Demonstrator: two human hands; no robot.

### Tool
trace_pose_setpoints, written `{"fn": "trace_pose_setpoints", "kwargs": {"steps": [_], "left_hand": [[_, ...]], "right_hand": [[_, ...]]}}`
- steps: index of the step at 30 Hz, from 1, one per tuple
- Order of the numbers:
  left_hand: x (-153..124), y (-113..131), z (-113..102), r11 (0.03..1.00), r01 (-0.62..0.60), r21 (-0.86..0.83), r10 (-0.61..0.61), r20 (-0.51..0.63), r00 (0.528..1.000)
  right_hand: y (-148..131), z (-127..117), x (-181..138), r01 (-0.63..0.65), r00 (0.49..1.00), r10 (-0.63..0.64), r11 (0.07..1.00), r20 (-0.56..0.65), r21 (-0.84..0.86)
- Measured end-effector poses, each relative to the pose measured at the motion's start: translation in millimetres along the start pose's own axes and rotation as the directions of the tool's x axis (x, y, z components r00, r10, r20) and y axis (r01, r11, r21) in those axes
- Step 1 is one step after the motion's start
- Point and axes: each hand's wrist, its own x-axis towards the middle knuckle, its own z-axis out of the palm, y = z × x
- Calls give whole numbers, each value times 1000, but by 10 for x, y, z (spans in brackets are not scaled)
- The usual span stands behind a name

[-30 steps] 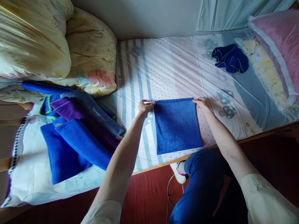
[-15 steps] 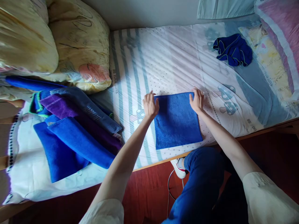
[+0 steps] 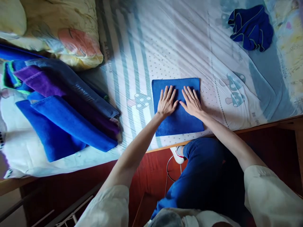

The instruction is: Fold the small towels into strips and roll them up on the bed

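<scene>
A blue towel (image 3: 177,124) lies flat as a near-square on the bed, close to its front edge. My left hand (image 3: 167,102) rests palm down on the towel's left half, fingers spread. On the right half, my right hand (image 3: 191,101) lies flat too, with its fingers apart. The two thumbs point toward each other with a small gap between them. Neither hand grips anything. The towel's far edge and corners show beyond my fingertips.
Left on the bed, folded blue towels (image 3: 71,123), a purple towel (image 3: 44,80) and a grey-blue towel (image 3: 87,93) overlap on a white pillow (image 3: 11,126). A yellow pillow (image 3: 71,19) sits behind. A crumpled dark blue cloth (image 3: 252,28) lies far right on the bed sheet (image 3: 170,47).
Both hands have left the towel's far corners and moved inward and nearer, now flat on its surface. The view has tilted downward.
</scene>
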Motion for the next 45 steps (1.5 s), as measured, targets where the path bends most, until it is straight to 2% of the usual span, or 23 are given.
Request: {"fn": "trace_pose_setpoints", "kwargs": {"steps": [2, 8, 12, 14, 16, 21, 30, 34, 40, 45], "left_hand": [[-141, 119, 38, 1000, -30, 3, 30, 47, 998], [-451, 385, 134, 999, 36, -13, -36, 40, 999], [-770, 539, 135, 999, 21, -39, -17, 108, 994], [-949, 542, 76, 998, 42, -56, -35, 117, 992], [-1121, 507, -4, 995, 73, -67, -65, 121, 991], [-1559, 418, -135, 993, 109, -46, -101, 141, 985], [-2305, 271, -301, 999, 44, -7, -42, 176, 984], [-2361, 241, -294, 997, 72, 26, -74, 129, 989], [-2087, 293, -238, 999, 46, -2, -45, 146, 988], [-1877, 292, -266, 978, 170, -121, -162, 73, 984]], "right_hand": [[-56, 40, -190, 57, 997, -58, 998, 43, 23], [-112, 86, -475, 33, 999, -36, 997, 38, 72], [-251, 69, -842, 182, 967, -205, 972, 153, 150], [-253, 26, -1046, 194, 953, -225, 967, 203, 166], [-208, -30, -1183, 147, 960, -178, 977, 216, 154], [-86, -123, -1325, 132, 963, -165, 978, 215, 159], [-161, -253, -1938, 153, 966, -171, 983, 194, 105], [-206, -238, -2102, 88, 979, -107, 990, 174, 113], [-244, -236, -2137, -3, 999, -11, 965, 52, 262], [-259, -236, -1957, -171, 985, 151, 918, 85, 358]]}}
